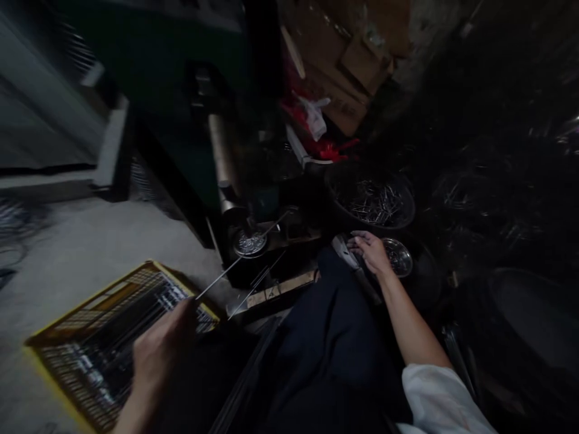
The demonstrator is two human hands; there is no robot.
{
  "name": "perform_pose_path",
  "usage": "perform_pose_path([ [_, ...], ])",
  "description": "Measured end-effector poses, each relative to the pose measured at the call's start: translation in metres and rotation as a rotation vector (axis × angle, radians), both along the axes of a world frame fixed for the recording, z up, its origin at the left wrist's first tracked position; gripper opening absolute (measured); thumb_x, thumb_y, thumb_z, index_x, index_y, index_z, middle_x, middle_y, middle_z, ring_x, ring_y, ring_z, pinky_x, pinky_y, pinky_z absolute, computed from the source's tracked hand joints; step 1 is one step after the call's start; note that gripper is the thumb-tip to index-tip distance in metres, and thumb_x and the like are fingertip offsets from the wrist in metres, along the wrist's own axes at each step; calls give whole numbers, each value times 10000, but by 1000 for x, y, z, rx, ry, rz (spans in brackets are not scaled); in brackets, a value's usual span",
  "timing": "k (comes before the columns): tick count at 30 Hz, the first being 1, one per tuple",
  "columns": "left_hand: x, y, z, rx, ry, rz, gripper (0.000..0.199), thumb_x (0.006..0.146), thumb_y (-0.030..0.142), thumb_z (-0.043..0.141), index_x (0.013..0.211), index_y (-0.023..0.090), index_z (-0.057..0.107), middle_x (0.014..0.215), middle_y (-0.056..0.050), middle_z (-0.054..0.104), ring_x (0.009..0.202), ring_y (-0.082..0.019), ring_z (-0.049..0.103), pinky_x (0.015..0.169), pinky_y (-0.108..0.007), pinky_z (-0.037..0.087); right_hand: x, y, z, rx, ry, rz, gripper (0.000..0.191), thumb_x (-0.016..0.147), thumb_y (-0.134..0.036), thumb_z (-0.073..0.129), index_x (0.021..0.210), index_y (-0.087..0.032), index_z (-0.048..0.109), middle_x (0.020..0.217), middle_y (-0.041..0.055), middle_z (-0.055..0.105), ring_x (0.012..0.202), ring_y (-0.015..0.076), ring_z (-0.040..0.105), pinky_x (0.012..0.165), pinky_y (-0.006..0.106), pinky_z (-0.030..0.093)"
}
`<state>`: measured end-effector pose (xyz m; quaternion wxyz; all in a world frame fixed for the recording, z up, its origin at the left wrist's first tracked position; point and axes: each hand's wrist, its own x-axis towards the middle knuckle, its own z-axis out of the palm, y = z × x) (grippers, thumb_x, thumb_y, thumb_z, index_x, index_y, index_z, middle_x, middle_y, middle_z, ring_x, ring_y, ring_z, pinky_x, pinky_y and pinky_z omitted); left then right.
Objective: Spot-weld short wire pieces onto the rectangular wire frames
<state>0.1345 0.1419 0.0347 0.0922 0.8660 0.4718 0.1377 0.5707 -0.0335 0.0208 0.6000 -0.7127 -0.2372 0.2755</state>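
My left hand (160, 343) is shut on a long thin metal rod (230, 265), whose far end reaches the small machine head with a round shiny disc (249, 243). Just below my hand lies a yellow crate (108, 295) packed with metal rods. A second thin rod (256, 285) sits lower, near the machine's base. My right hand (371, 253) hangs over my lap with its fingers extended, and I see nothing in them. A small steel bowl of metal bits (398, 257) is just beyond it. A pale folded piece (344, 251), perhaps cloth, touches my fingertips.
A dark round basin of metal pins (371, 202) stands behind my right hand. Dark heaps of wire (479, 187) fill the right side. A green machine housing (149, 66) rises behind the machine head, with cardboard and red plastic (330, 147) beyond. The crate rests on concrete floor (85, 253).
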Motion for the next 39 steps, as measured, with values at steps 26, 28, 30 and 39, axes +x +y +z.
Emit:
perform_pose_path([
  [26, 25, -4, -18, 77, 90, -82, 197, 883, 150, 414, 857, 168, 608, 626, -32, 597, 586, -195, 580, 515, -261, 279, -110, -71, 25, -362, -468, 115, 129, 850, -368, 632, 817, -272, 712, 783, 51, 717, 759, 242, 689, 728, 361, 528],
  [28, 32, -5, -16, 95, 89, -78, 194, 873, 128, 430, 853, 168, 620, 636, -37, 611, 597, -202, 601, 518, -272, 297, -121, -49, 21, -221, -233, 76, 180, 828, -418, 670, 847, -242, 705, 774, 57, 724, 719, 235, 708, 660, 344, 551],
  [30, 40, -7, -15, 118, 77, -62, 200, 882, 126, 435, 874, 168, 630, 636, -38, 615, 600, -210, 612, 510, -285, 293, -143, -10, 16, -46, 55, 90, 264, 773, -458, 730, 827, -205, 675, 770, 63, 729, 681, 219, 718, 607, 319, 564],
  [39, 72, -15, -10, 161, 47, -9, 230, 921, 102, 407, 837, 181, 606, 659, -43, 635, 660, -207, 642, 535, -290, 335, -241, 133, 2, 309, 732, 155, 360, 678, -444, 805, 791, -201, 563, 737, 24, 722, 741, 193, 734, 587, 262, 587],
])
